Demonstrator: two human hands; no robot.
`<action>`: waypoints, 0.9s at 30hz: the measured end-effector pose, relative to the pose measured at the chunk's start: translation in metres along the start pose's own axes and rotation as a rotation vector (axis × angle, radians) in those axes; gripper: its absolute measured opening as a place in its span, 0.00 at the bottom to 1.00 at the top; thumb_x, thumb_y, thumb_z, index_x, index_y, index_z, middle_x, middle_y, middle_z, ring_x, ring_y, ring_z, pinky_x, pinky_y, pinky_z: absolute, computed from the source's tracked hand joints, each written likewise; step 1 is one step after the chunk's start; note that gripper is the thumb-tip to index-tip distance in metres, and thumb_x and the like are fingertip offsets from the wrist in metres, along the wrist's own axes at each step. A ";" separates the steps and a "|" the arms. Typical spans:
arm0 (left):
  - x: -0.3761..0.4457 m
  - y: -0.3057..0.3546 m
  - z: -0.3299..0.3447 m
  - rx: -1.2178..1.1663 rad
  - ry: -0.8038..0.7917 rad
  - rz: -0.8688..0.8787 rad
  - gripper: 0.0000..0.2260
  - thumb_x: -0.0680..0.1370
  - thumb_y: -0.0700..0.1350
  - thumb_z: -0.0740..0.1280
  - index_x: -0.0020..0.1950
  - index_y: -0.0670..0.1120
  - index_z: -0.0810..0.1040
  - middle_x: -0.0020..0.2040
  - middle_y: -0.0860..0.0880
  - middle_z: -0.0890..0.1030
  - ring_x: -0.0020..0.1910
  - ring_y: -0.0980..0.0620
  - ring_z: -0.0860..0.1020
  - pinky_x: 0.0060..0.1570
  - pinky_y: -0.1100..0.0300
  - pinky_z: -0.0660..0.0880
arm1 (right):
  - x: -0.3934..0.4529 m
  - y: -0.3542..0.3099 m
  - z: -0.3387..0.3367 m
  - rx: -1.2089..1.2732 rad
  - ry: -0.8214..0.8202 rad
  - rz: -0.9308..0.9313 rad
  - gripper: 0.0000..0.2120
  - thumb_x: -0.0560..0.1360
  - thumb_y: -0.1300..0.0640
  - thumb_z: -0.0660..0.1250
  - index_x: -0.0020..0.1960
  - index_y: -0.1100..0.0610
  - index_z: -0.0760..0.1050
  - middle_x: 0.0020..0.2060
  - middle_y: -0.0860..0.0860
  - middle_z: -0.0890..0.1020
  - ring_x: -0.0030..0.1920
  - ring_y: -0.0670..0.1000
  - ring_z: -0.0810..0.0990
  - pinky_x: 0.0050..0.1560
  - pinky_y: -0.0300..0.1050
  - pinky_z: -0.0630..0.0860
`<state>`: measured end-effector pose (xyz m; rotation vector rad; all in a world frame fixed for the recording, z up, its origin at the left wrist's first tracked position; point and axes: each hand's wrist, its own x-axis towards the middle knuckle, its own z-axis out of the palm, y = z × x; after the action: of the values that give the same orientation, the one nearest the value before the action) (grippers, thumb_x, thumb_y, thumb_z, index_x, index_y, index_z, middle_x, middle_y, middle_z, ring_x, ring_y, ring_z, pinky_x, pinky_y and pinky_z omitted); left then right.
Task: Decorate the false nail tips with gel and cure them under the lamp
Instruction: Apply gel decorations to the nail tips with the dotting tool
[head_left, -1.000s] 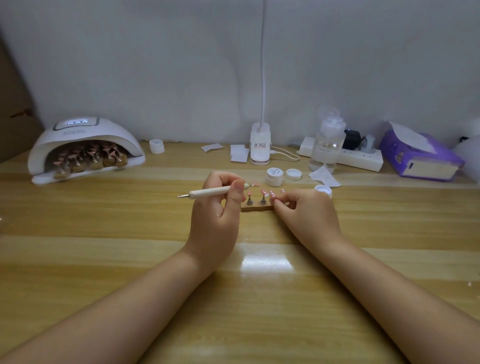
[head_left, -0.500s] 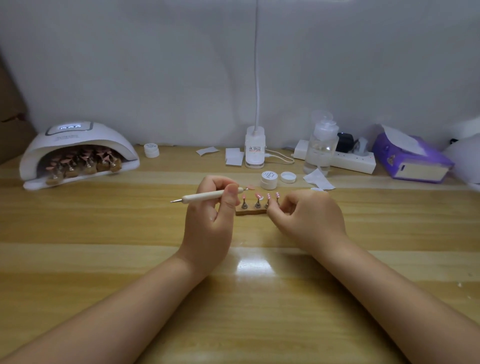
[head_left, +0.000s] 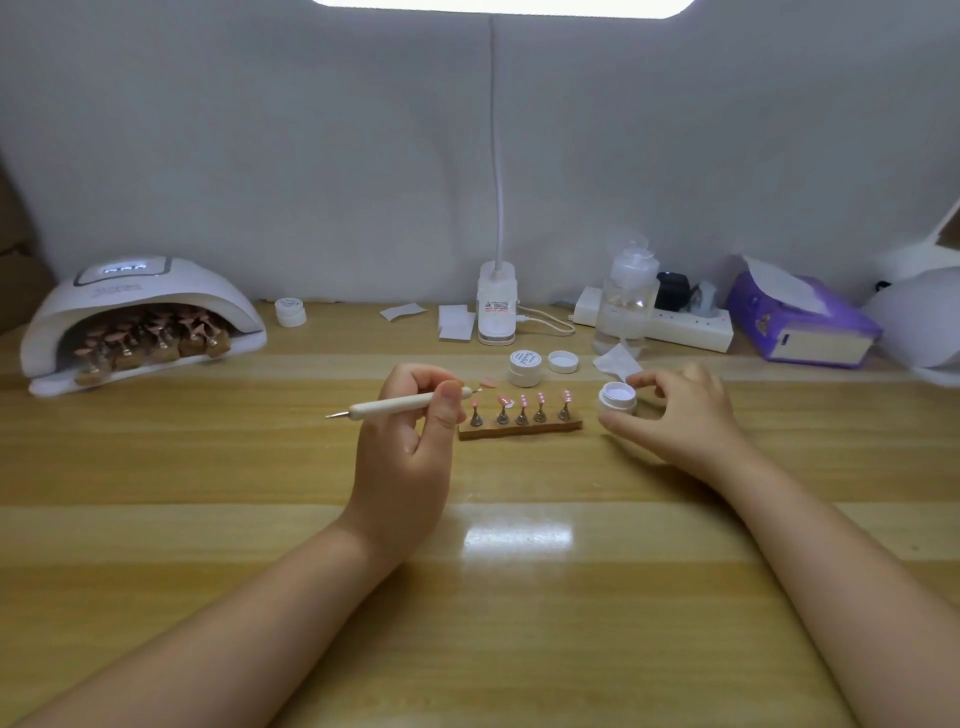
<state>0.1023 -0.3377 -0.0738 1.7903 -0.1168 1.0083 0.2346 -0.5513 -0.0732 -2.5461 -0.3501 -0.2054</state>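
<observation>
Pink nail tips (head_left: 521, 400) upright on a wooden stand (head_left: 519, 430).

There is one view only, from the camera on my head. It looks forward and down over the wooden table (head_left: 208, 519), wide-angled, so the edges bend. My two forearms enter from 7 and 5 o'clock and my left hand (head_left: 410, 441) and right hand (head_left: 680, 415) sit near the centre, close to the lens. The far wall (head_left: 311, 156) fills the top half toward 12 o'clock. The curing lamp (head_left: 140, 301) lies out at 10 o'clock, the tissue box (head_left: 800, 327) at 2 o'clock.
</observation>
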 end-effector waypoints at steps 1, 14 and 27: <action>0.000 0.000 0.000 0.001 -0.004 0.003 0.05 0.79 0.46 0.60 0.45 0.53 0.72 0.38 0.59 0.79 0.38 0.61 0.77 0.40 0.72 0.71 | 0.001 0.001 0.001 -0.021 -0.014 0.005 0.26 0.65 0.39 0.71 0.59 0.47 0.74 0.51 0.49 0.67 0.62 0.54 0.65 0.62 0.45 0.62; 0.001 0.004 -0.001 0.018 0.000 0.005 0.05 0.78 0.45 0.60 0.44 0.52 0.73 0.38 0.61 0.80 0.39 0.62 0.78 0.39 0.73 0.71 | -0.002 -0.014 0.003 0.121 0.288 -0.163 0.12 0.64 0.47 0.75 0.42 0.49 0.75 0.42 0.49 0.74 0.51 0.53 0.71 0.48 0.40 0.61; 0.000 0.011 0.000 0.082 0.011 0.005 0.08 0.79 0.47 0.59 0.39 0.51 0.70 0.33 0.64 0.78 0.32 0.63 0.75 0.32 0.74 0.67 | -0.044 -0.071 0.026 0.029 0.397 -0.647 0.17 0.60 0.51 0.76 0.37 0.61 0.73 0.34 0.53 0.70 0.38 0.55 0.69 0.39 0.51 0.68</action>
<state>0.0961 -0.3428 -0.0657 1.8597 -0.0744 1.0394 0.1743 -0.4881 -0.0685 -2.2095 -0.9901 -0.9174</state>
